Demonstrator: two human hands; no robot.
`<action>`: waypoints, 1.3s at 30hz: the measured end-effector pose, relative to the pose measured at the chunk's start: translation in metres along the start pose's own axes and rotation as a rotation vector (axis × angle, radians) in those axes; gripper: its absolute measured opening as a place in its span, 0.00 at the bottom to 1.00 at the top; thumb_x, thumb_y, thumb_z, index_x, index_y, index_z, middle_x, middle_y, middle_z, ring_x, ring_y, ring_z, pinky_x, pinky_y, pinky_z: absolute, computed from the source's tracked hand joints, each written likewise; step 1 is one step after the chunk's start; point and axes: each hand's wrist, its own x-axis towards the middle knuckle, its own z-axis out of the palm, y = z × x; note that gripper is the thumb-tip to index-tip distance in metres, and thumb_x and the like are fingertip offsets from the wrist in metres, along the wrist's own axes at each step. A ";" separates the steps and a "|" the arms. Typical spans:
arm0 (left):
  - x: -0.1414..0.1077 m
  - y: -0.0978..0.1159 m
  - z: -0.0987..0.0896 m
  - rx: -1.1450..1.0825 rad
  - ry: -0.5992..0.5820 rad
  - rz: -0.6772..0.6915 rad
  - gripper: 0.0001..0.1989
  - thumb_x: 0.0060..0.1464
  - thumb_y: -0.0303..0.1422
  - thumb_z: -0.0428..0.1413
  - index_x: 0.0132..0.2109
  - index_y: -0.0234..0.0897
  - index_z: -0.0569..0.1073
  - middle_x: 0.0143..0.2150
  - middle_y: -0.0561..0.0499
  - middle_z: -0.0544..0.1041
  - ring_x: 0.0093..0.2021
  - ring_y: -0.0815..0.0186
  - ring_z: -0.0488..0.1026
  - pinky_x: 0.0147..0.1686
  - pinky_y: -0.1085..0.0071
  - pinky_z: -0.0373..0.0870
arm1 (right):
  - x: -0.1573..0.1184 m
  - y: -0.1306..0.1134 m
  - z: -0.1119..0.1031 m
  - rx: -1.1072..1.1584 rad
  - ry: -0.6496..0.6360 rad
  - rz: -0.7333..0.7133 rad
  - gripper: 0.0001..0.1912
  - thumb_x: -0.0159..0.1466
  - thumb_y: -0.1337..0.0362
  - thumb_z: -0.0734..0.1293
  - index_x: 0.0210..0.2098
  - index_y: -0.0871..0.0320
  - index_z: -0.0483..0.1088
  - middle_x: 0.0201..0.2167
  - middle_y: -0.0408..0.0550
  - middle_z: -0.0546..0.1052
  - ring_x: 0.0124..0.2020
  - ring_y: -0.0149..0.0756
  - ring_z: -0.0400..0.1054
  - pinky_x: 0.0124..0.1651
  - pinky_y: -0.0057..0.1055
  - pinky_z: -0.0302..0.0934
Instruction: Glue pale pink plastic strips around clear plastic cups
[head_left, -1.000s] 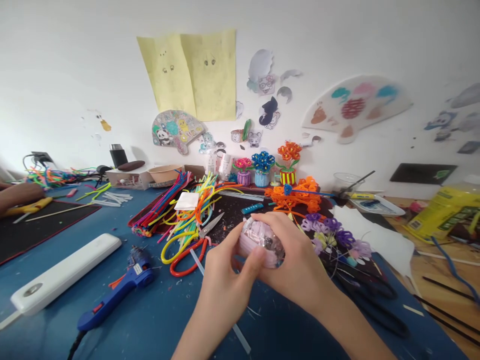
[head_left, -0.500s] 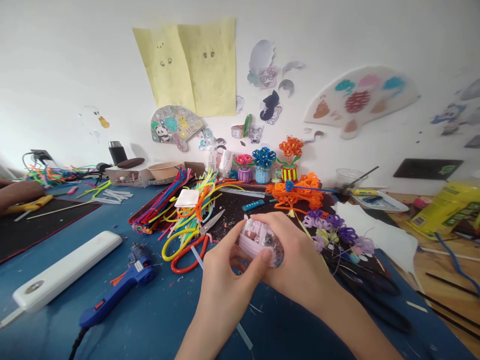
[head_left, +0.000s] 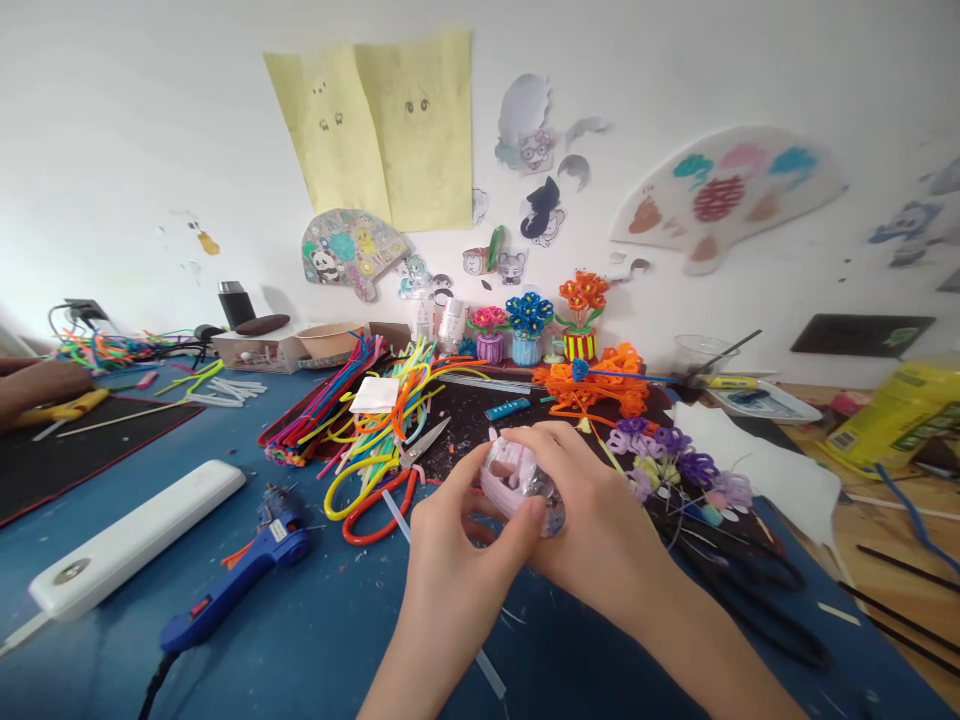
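Between both hands is a small clear plastic pot partly covered with pale pink-lilac strips, tilted over the blue table. My left hand grips its left side, with the thumb pressed on the front. From above and the right, my right hand curls its fingers over the pot, hiding part of it. Scissors with red and yellow handles lie just left of my hands. Beyond them is a heap of colourful pipe cleaners.
A blue glue gun and a long white device lie at left. Purple pipe-cleaner flowers and black-handled scissors are at right. Small flower pots stand by the wall. Another person's hand shows at far left.
The pot has turned slightly in my hands, and the fingers of my right hand have shifted a little over it. Otherwise the table looks the same.
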 end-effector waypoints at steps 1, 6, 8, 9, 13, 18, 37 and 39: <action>0.000 0.000 0.001 0.010 0.004 0.003 0.27 0.49 0.38 0.61 0.56 0.33 0.71 0.44 0.44 0.81 0.33 0.62 0.78 0.26 0.72 0.76 | 0.000 0.000 0.000 -0.019 0.008 -0.009 0.25 0.57 0.68 0.66 0.54 0.55 0.65 0.47 0.54 0.71 0.40 0.45 0.74 0.43 0.44 0.71; -0.001 -0.002 0.004 0.097 0.044 0.119 0.31 0.49 0.36 0.60 0.59 0.27 0.68 0.43 0.40 0.81 0.35 0.60 0.78 0.29 0.69 0.77 | -0.002 0.001 -0.002 -0.076 0.095 -0.093 0.27 0.58 0.68 0.66 0.57 0.54 0.63 0.52 0.56 0.68 0.45 0.48 0.73 0.43 0.45 0.72; -0.003 -0.004 0.002 0.112 0.058 0.226 0.30 0.49 0.35 0.62 0.59 0.29 0.68 0.46 0.40 0.80 0.35 0.61 0.77 0.30 0.70 0.77 | -0.003 0.002 -0.003 -0.088 0.158 -0.149 0.27 0.61 0.65 0.67 0.59 0.53 0.61 0.54 0.57 0.67 0.49 0.49 0.72 0.43 0.43 0.73; -0.004 -0.006 0.000 0.111 0.057 0.280 0.30 0.49 0.35 0.63 0.59 0.32 0.68 0.48 0.41 0.79 0.37 0.62 0.77 0.31 0.71 0.77 | -0.004 0.003 -0.004 -0.098 0.190 -0.183 0.27 0.62 0.64 0.67 0.60 0.52 0.60 0.56 0.57 0.65 0.51 0.50 0.71 0.43 0.43 0.73; -0.006 -0.009 -0.011 0.065 0.016 0.459 0.33 0.49 0.38 0.67 0.60 0.46 0.67 0.54 0.48 0.77 0.43 0.62 0.77 0.37 0.74 0.77 | -0.005 0.005 -0.008 -0.100 0.281 -0.339 0.30 0.64 0.64 0.67 0.63 0.47 0.56 0.60 0.57 0.61 0.57 0.51 0.66 0.49 0.46 0.71; -0.005 -0.005 -0.020 0.051 -0.008 0.585 0.24 0.53 0.37 0.64 0.57 0.51 0.70 0.49 0.54 0.80 0.37 0.69 0.77 0.39 0.78 0.75 | -0.002 0.006 -0.009 -0.072 0.354 -0.473 0.35 0.64 0.67 0.69 0.66 0.47 0.53 0.62 0.58 0.62 0.61 0.49 0.62 0.54 0.49 0.68; -0.007 0.010 -0.048 0.432 0.005 0.967 0.14 0.60 0.18 0.50 0.50 0.32 0.73 0.38 0.48 0.82 0.36 0.70 0.78 0.37 0.78 0.72 | -0.004 0.008 -0.009 0.527 0.008 -0.105 0.36 0.62 0.57 0.73 0.65 0.42 0.56 0.64 0.49 0.65 0.61 0.49 0.65 0.54 0.43 0.71; -0.008 0.013 -0.050 0.437 -0.048 0.984 0.15 0.62 0.19 0.48 0.53 0.31 0.72 0.40 0.47 0.82 0.38 0.71 0.78 0.39 0.78 0.72 | -0.003 0.009 -0.010 0.483 0.000 -0.093 0.36 0.62 0.61 0.72 0.66 0.43 0.56 0.64 0.49 0.65 0.61 0.48 0.64 0.57 0.43 0.69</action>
